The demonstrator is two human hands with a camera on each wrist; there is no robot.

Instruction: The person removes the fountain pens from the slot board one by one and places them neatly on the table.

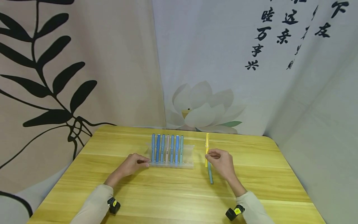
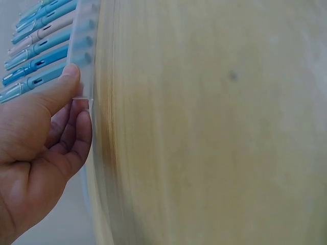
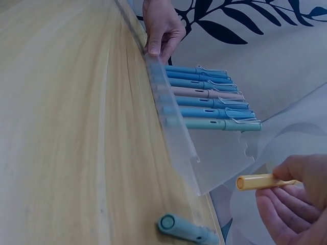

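Observation:
A clear pen stand [image 1: 188, 152] holds a row of several pens, mostly blue with one pink pen [image 1: 167, 148] and a green pen [image 1: 181, 149] at the right end. My left hand [image 1: 134, 165] pinches the stand's left end, thumb on the front lip [image 2: 84, 56] and fingers curled beneath. To the right of the stand, my right hand [image 1: 222, 161] pinches a yellow pen [image 1: 207, 142] upright between thumb and fingers. A second green pen [image 1: 210, 176] lies on the table just below that hand; the right wrist view shows its round end [image 3: 167, 221] close up.
The wooden table [image 1: 167, 196] has its back edge close behind the stand. A hanging cloth [image 1: 126, 62] with leaf, lotus and writing prints rises behind it, and pale cloth [image 1: 316, 102] hangs along the right side.

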